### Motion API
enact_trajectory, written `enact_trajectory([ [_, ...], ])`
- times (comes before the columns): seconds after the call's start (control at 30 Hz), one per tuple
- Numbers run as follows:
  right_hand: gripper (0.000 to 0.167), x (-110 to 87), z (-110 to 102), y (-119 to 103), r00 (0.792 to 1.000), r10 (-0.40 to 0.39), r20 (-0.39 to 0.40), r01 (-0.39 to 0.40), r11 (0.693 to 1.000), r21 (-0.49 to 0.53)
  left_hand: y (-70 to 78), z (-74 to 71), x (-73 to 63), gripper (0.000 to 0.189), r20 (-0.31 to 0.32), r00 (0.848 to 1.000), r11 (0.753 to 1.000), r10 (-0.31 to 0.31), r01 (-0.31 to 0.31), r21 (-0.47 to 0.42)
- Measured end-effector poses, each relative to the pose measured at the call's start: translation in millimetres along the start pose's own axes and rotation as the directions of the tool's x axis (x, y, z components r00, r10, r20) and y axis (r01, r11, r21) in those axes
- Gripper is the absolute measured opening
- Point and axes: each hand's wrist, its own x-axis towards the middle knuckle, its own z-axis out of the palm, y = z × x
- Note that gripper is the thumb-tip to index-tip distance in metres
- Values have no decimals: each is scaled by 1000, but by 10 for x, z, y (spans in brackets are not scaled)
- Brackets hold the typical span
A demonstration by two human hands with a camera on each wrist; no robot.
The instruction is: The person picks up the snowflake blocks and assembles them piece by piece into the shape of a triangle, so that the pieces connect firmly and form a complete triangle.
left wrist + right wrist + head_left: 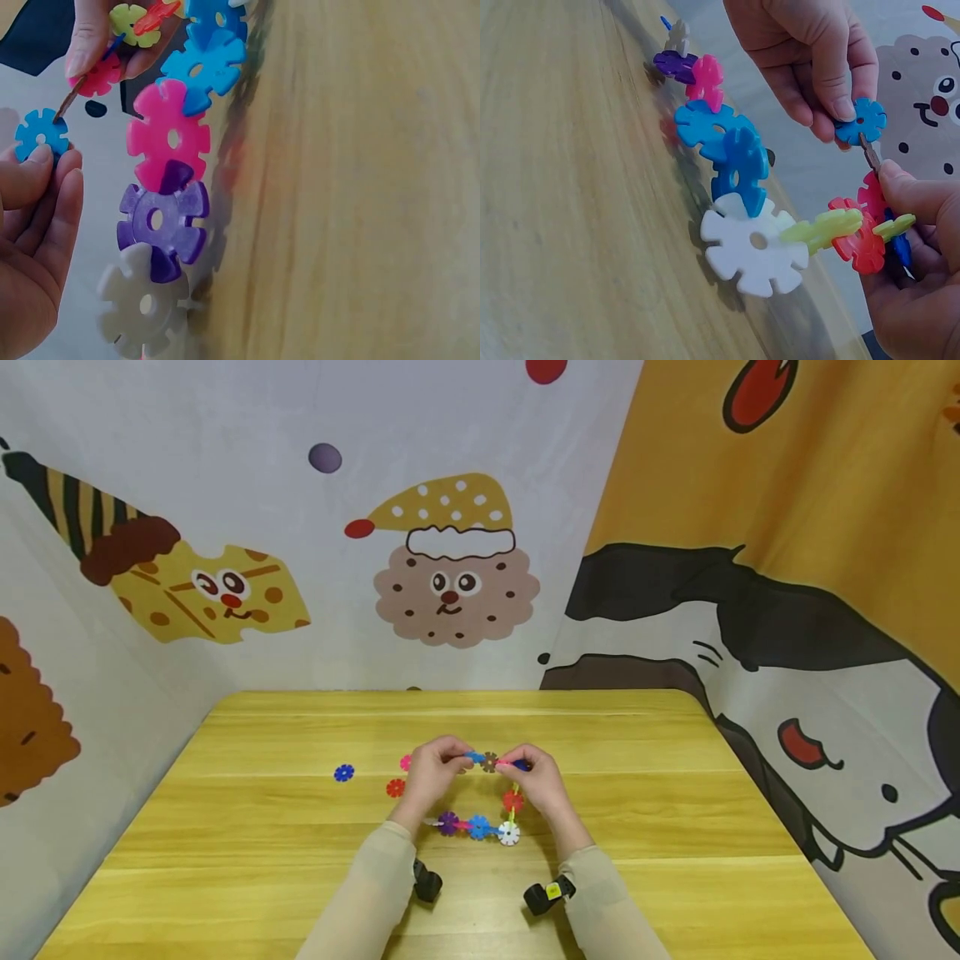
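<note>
My left hand [435,768] pinches a light-blue notched plastic disc [861,121] between thumb and fingers. A brown disc [490,762], seen edge-on in both wrist views, is slotted into it. On the brown disc's other side, my right hand [540,781] grips a pink disc [97,75] and a dark-blue disc [901,249], partly hidden by the fingers. The linked chain curves from there through yellow-green pieces [825,229] and a red disc [513,801] to a white disc [735,244]. It continues along the table through blue, pink and purple [161,225] discs to another white one [139,304].
Left of the hands, a loose dark-blue disc [344,773], a red disc [395,787] and a pink disc [406,762] lie on the wooden table [247,852]. A cartoon-printed cloth [337,635] hangs behind. Black cameras [429,883] sit on both wrists.
</note>
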Motion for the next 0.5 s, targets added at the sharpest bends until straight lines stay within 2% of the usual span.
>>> enact_trajectory([
  [0.27,8,-5,18,20,1000,-27,-10,27,1000,-16,-32,56,-5,10,1,1000,997,-15,15,-72],
  [0.5,10,1,44,-12,1000,-14,-3,14,1000,-19,-23,55,-6,8,-9,1000,1000,2,-2,-28],
])
